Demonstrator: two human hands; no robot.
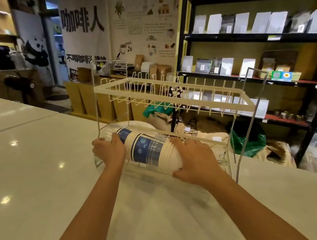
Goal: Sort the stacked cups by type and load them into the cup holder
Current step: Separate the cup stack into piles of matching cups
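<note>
A long stack of nested cups [143,148] lies on its side inside the lower level of the cup holder [173,98]. The stack mixes clear plastic cups with white paper cups that carry blue print. My left hand [109,150] grips the stack's left end, where the clear cups are. My right hand [194,161] clasps its right end over the white rims. The holder is a clear acrylic frame with a cream wire rack on top, standing on the white counter [34,173].
Beyond the counter's far edge are cardboard boxes [95,100], green bags [248,140] and sacks on the floor. Black shelving [264,53] with packaged goods fills the right wall. A fan [22,84] stands at the left.
</note>
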